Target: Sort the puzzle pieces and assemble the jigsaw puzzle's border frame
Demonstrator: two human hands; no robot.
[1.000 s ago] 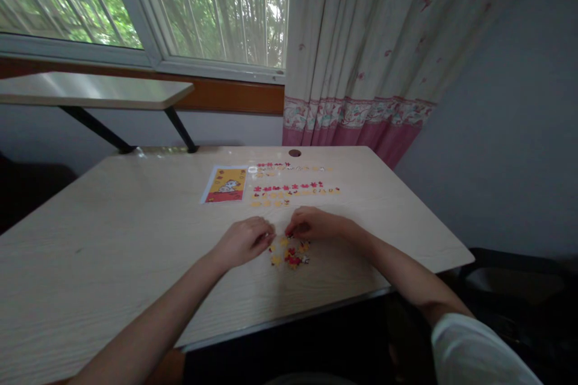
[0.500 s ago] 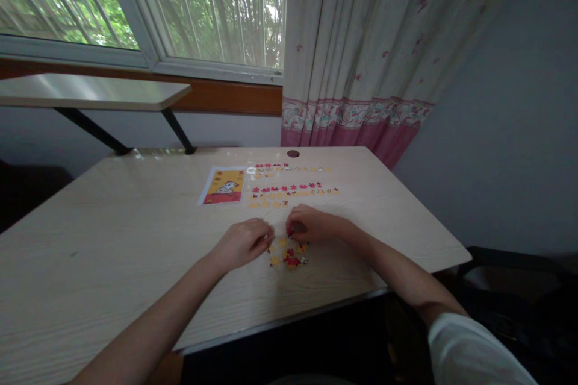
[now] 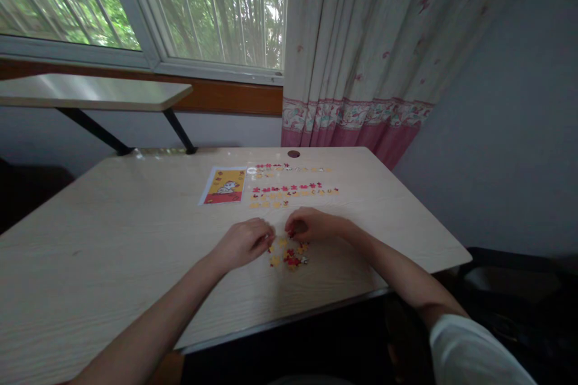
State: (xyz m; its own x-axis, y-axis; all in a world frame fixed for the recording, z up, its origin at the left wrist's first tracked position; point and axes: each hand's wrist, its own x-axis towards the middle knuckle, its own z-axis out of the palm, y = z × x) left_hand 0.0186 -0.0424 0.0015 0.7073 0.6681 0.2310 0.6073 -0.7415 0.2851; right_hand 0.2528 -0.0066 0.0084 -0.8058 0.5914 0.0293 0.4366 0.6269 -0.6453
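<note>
A small heap of yellow and red jigsaw pieces (image 3: 289, 254) lies on the pale wooden table (image 3: 112, 240). My left hand (image 3: 244, 240) rests at the heap's left edge, fingers curled together at the tips. My right hand (image 3: 309, 223) sits at the heap's far right, fingers pinched on a small red piece (image 3: 291, 233). Beyond the hands lie sorted rows of pieces (image 3: 293, 191) and a further row (image 3: 289, 168). To their left lies the picture card (image 3: 224, 185), yellow and red with a white animal on it.
A round cable hole (image 3: 293, 153) marks the table's far edge. A second tabletop on black legs (image 3: 90, 91) stands at the back left under the window. A flowered curtain (image 3: 361, 47) hangs at the back right. The table's right corner (image 3: 465, 250) is close by.
Both hands stay at the heap; the right hand shifted slightly, first away from me and then back toward me. The view drifted a little.
</note>
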